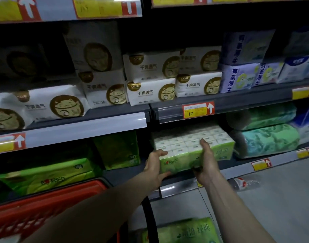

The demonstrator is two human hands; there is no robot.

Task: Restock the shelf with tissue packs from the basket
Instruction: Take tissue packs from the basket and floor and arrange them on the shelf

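A green and white multi-pack of tissue packs lies flat at the front of the lower shelf. My left hand grips its left end, thumb on top and fingers underneath. My right hand holds its front face, fingers reaching over the top. The red basket hangs at the lower left, partly hidden by my left forearm. Another green tissue pack shows at the bottom edge, below the basket's black handle.
Green tissue packs lie on the lower shelf to the left, one standing upright. Green-wrapped rolls sit right of the held pack. White cat-print packs fill the shelf above. A price tag marks that shelf's edge.
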